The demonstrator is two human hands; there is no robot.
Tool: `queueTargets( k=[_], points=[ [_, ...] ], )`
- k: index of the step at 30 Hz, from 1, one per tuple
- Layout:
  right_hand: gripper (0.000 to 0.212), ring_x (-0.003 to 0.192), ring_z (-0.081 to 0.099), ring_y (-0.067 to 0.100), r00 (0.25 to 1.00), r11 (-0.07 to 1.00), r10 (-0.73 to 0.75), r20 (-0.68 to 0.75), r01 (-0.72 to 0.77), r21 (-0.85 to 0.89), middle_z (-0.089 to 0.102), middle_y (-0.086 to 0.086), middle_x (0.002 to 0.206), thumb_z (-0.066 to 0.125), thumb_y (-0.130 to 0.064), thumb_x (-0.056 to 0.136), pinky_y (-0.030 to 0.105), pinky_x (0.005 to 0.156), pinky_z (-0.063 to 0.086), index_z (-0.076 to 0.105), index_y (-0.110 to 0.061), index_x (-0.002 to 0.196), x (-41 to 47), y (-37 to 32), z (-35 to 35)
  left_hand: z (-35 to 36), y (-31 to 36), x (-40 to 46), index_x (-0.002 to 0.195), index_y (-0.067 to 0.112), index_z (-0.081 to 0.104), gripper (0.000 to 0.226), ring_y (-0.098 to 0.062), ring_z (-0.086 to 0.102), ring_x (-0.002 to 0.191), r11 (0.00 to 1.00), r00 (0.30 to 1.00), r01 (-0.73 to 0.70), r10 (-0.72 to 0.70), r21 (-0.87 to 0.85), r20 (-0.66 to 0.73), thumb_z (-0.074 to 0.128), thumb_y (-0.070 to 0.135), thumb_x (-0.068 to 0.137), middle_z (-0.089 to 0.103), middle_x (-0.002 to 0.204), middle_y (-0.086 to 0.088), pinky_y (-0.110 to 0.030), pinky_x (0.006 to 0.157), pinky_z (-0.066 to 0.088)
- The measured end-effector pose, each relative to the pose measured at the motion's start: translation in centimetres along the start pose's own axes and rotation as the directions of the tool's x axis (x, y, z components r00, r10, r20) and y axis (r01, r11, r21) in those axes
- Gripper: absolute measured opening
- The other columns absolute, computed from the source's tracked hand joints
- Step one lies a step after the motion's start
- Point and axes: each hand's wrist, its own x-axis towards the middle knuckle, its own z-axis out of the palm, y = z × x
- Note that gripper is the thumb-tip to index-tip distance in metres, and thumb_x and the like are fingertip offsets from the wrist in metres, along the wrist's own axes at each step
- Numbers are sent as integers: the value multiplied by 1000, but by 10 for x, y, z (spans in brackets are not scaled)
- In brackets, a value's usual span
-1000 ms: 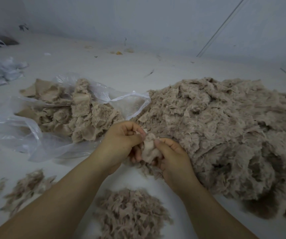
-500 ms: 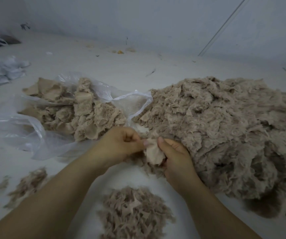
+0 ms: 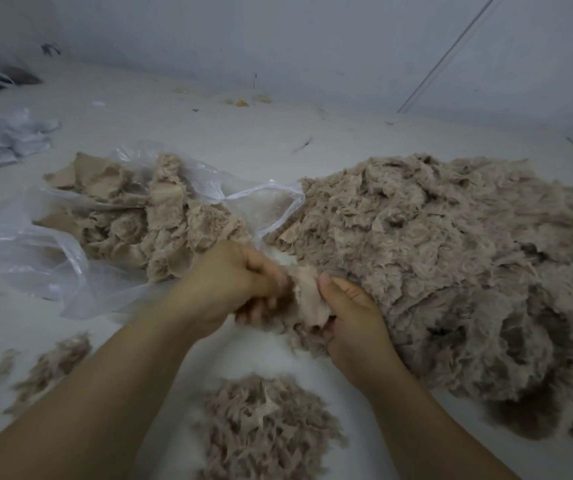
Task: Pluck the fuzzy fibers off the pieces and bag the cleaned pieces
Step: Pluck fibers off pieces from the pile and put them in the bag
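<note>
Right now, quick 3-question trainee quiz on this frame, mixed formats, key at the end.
1. True or false: the clear plastic bag already holds tan pieces.
2. Which hand is on the held piece? A) left only B) right only C) both
3. Fill in: the small heap of plucked fibers lies nearest the person, between the two ____.

Key:
1. True; pieces fill its open mouth, left of the big pile.
2. C; the left hand and right hand both grip it.
3. forearms.
</note>
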Motion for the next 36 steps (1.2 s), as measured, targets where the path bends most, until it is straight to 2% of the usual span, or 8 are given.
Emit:
queueTargets(
  k=[2,4,9,15,19,23,30,36],
  points=[
    [38,86,69,33,1000,1000,-2,-24,2,-28,74,21,95,57,-38,91,42,79,55,75,-5,97,1,1,1,-17,3,-10,85,6,76,12,-20,60,46,984,881,90,-150,153,449,66,-1,84,72,75,-18,-23,41,46],
    [35,85,69,31,999,999,-4,-46,2,-46,74,19,93,52,-32,100,42,80,54,75,-6,97,1,2,2,-23,4,-15,98,3,74,15,-23,67,56,966,760,83,-220,244,612,68,12,87,74,90,-19,-26,46,52],
    [39,95,69,40,1000,999,-3,-12,2,-51,73,25,99,53,-35,97,43,81,56,73,-2,105,-3,-3,3,3,1,-9,77,6,70,40,-22,54,41,981,974,156,-172,114,148,76,45,74,68,68,-17,-23,37,39],
    [56,88,49,69,996,997,9,90,-3,-74,51,49,90,60,-35,98,77,82,42,52,20,93,-10,-7,3,28,-6,-11,66,1,63,27,-21,50,32,992,998,69,-68,-101,13,69,11,90,61,52,-18,-22,33,36],
    [40,95,61,59,1000,997,2,7,-2,-81,64,41,98,57,-26,99,65,90,49,64,13,101,-7,-5,3,20,-8,-11,59,1,62,33,-18,45,28,990,997,71,-66,-125,43,71,20,84,56,46,-16,-18,32,31],
    [27,57,57,20,996,999,40,-78,-39,16,63,14,68,60,-26,96,30,53,52,70,-2,88,-1,-2,3,2,-10,-16,56,8,63,27,-15,39,25,986,981,140,-125,-91,151,76,27,70,51,42,-13,-14,32,28],
    [43,56,49,17,998,981,-63,31,67,-181,51,15,64,62,-40,93,25,52,45,71,2,85,-6,0,2,7,-5,-13,74,7,68,40,-20,49,36,987,982,133,-119,-92,148,76,46,73,62,61,-17,-18,34,31],
    [55,59,48,24,995,972,-72,75,87,-218,61,23,73,55,-57,85,30,52,41,76,-7,92,-8,-5,5,26,-15,-9,54,10,60,37,-15,37,26,965,991,98,-118,-242,-67,68,16,90,52,46,-12,-16,33,25]
  ],
)
